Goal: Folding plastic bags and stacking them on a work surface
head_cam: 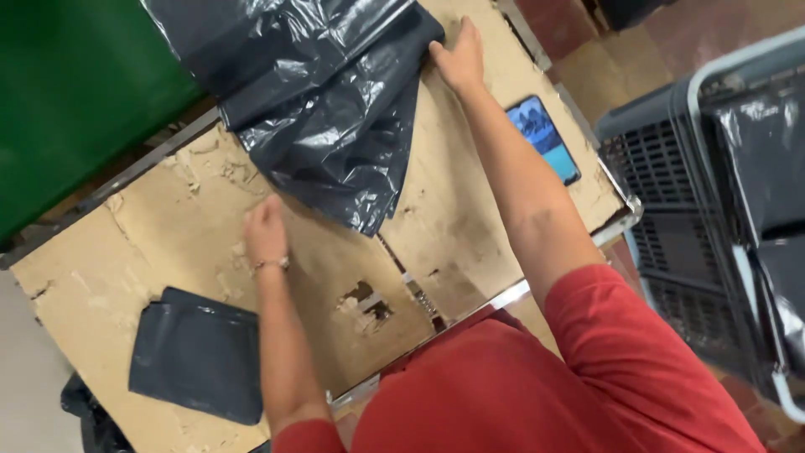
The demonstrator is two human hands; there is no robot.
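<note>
Head view: my right hand [459,57] flat, fingers spread, pressing far corner of black plastic bag [335,109] on worn cardboard tabletop [470,210]. My left hand [265,228] loosely curled just beside near edge, holding nothing. Bag slippery, might slide, crease, or snag on torn cardboard. Phone [545,137] near edge, elbow could bump it.

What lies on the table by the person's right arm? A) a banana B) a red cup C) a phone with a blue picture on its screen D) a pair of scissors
C: a phone with a blue picture on its screen lies flat on the worn table, just beside the right arm.
</note>
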